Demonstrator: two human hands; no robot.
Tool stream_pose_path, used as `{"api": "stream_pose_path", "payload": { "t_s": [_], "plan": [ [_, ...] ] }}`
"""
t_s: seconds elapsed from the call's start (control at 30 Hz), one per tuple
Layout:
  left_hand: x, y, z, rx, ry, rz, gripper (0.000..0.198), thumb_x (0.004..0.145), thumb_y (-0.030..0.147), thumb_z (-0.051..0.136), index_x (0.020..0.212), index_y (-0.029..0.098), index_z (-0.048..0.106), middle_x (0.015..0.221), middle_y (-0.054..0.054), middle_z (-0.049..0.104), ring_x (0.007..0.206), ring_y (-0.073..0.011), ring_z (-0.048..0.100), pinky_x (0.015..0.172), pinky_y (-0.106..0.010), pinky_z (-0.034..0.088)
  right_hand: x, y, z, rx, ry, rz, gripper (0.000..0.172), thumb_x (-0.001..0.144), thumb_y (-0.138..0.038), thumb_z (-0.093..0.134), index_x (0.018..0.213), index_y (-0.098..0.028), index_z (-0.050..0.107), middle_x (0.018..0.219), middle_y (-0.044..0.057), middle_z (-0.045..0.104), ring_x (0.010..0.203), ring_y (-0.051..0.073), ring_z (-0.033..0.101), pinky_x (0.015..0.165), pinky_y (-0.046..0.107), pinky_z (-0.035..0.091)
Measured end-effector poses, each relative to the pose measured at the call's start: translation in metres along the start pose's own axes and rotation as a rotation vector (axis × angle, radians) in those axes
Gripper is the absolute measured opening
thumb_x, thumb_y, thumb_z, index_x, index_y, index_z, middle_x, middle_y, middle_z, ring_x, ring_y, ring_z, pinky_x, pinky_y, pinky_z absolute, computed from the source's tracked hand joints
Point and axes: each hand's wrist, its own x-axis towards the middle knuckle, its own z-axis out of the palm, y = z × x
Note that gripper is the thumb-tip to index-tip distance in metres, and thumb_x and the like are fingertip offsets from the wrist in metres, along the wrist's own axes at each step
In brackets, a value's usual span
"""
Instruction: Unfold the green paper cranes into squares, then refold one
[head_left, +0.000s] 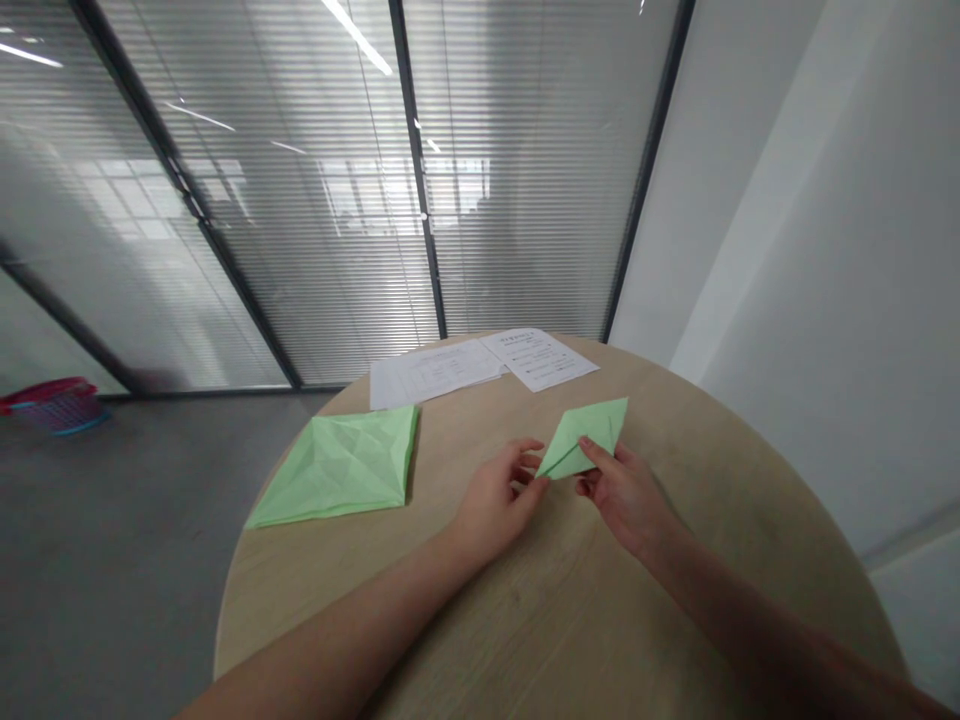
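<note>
A small piece of folded green paper (592, 422), diamond-like in outline with a crease line across its lower part, is held just above the table. My right hand (626, 500) grips its lower right side, thumb on top and fingers underneath. At the paper's left corner is my left hand (499, 500), its fingers partly curled and the thumb tip at the corner. Whether the left fingers pinch the corner or only touch it I cannot make out. Farther left lies a larger stack of creased green paper (352, 465).
Printed white sheets (442, 372) lie at the far side of the round wooden table (517, 620). Beyond stands a glass partition with blinds (337, 220); a white wall (825, 250) is on the right. A red and blue basket (58, 405) sits on the floor at left.
</note>
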Motion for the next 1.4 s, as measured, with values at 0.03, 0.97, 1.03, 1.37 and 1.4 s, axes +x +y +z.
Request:
{"api": "stream_pose_path", "payload": {
  "t_s": [0.03, 0.97, 1.03, 1.37, 1.4],
  "plan": [
    [0.001, -0.001, 0.000, -0.026, 0.012, -0.027, 0.039, 0.091, 0.031, 0.066, 0.128, 0.019, 0.059, 0.103, -0.010, 0.074, 0.084, -0.0185, 0.071, 0.065, -0.028, 0.057, 0.000, 0.001, 0.000, 0.005, -0.011, 0.005, 0.046, 0.070, -0.051, 0.086, 0.097, -0.020, 0.065, 0.093, 0.007, 0.071, 0.074, 0.018, 0.063, 0.057, 0.027, 0.044],
    [0.013, -0.005, -0.013, -0.439, 0.056, -0.239, 0.040, 0.096, 0.042, 0.056, 0.131, 0.022, 0.061, 0.114, -0.010, 0.073, 0.076, -0.0156, 0.068, 0.067, -0.031, 0.060, -0.006, -0.004, 0.004, -0.019, -0.140, 0.066, 0.052, 0.070, -0.046, 0.086, 0.110, -0.017, 0.070, 0.113, 0.013, 0.073, 0.082, 0.022, 0.068, 0.062, 0.031, 0.056],
    [0.014, -0.005, -0.010, -0.505, 0.042, -0.299, 0.040, 0.096, 0.048, 0.059, 0.127, 0.023, 0.062, 0.107, -0.008, 0.073, 0.072, -0.0155, 0.068, 0.063, -0.030, 0.059, -0.009, -0.004, 0.006, -0.039, -0.194, 0.087, 0.052, 0.070, -0.047, 0.086, 0.110, -0.017, 0.070, 0.110, 0.014, 0.074, 0.079, 0.022, 0.068, 0.061, 0.031, 0.054],
    [0.005, 0.001, 0.005, -0.233, -0.118, -0.232, 0.039, 0.093, 0.058, 0.062, 0.099, 0.019, 0.062, 0.069, -0.001, 0.068, 0.051, -0.0144, 0.058, 0.048, -0.026, 0.048, -0.014, 0.006, 0.011, -0.174, -0.275, 0.107, 0.051, 0.073, -0.055, 0.082, 0.098, -0.014, 0.066, 0.079, 0.007, 0.071, 0.058, 0.016, 0.064, 0.052, 0.027, 0.045],
    [0.005, 0.001, 0.004, -0.195, -0.106, -0.224, 0.040, 0.093, 0.059, 0.060, 0.094, 0.019, 0.062, 0.069, -0.001, 0.068, 0.050, -0.0142, 0.058, 0.047, -0.026, 0.047, -0.014, 0.008, 0.011, -0.186, -0.266, 0.118, 0.052, 0.073, -0.057, 0.081, 0.098, -0.014, 0.065, 0.078, 0.006, 0.070, 0.057, 0.016, 0.063, 0.052, 0.027, 0.045]
  ]
}}
